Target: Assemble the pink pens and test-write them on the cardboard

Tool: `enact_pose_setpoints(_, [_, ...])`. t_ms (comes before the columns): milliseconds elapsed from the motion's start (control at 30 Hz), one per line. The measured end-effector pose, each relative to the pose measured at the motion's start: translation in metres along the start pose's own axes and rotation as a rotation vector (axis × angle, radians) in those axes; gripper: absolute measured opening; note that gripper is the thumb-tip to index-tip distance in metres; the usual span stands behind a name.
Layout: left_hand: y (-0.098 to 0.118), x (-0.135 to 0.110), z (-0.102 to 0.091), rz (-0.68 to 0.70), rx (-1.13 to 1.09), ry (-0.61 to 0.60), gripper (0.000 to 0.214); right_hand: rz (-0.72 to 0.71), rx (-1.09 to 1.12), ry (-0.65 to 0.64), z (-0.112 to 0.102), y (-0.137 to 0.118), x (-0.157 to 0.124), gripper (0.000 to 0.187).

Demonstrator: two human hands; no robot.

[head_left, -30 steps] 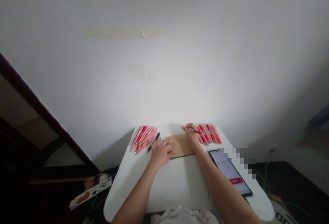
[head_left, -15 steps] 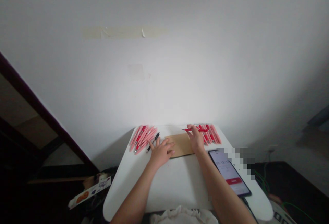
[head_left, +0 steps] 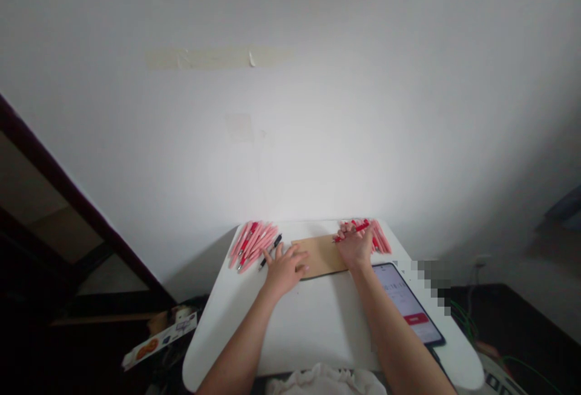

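Currently your right hand (head_left: 354, 251) is closed around a red pen (head_left: 361, 227), its fingers curled at the far right corner of the brown pad (head_left: 320, 256). The relation that matters is the red pen's slant against the row of pens (head_left: 382, 238) just right of that hand: the red pen's long axis runs from near left to far right, while the row's pens lean from far left to near right, so it lies crosswise to them. Its left end sits by the pad's far edge and its right end points over the row; whether it touches the pens beneath, you cannot tell from this view. Your right hand is clearly the nearer one to the row.

Your left hand (head_left: 284, 271) is spread wide and grips nothing, its fingers over the pad's left edge. Just left of its fingertips lies a black pen (head_left: 276, 241), slanting from near left to far right, and beyond that, at the table's far left, a jumbled pile of pink and red pens (head_left: 258, 238). On the right side of the white table (head_left: 313, 322), a phone (head_left: 403, 298) lies screen up beside your right forearm.
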State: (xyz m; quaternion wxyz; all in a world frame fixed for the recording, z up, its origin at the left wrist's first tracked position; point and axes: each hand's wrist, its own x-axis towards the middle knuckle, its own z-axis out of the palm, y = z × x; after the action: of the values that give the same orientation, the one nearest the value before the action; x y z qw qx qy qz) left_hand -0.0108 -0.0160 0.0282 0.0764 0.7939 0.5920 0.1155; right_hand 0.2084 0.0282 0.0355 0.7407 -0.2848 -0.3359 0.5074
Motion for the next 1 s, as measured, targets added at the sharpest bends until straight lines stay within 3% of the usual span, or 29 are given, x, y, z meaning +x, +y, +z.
enact_pose_setpoints(300, [-0.002,0.001,0.003,0.012,0.017,0.011,0.042,0.002,0.015,-0.043,-0.006,0.001,0.000,0.060])
enact_pose_setpoints(533, [-0.001,0.000,0.001,0.008,0.019,-0.008,0.043,0.060,0.079,-0.017,-0.003,0.002,0.002,0.065])
enact_pose_setpoints(700, [0.001,-0.002,-0.002,0.009,0.037,-0.041,0.046,0.082,0.085,0.032,-0.003,0.008,0.006,0.056])
enact_pose_setpoints(867, [0.004,-0.002,-0.002,0.003,0.076,-0.064,0.050,0.093,-0.054,0.117,-0.006,0.020,0.009,0.038])
enact_pose_setpoints(1000, [0.005,-0.002,0.001,0.005,0.094,-0.033,0.049,0.000,-0.433,0.162,-0.014,0.019,0.013,0.032])
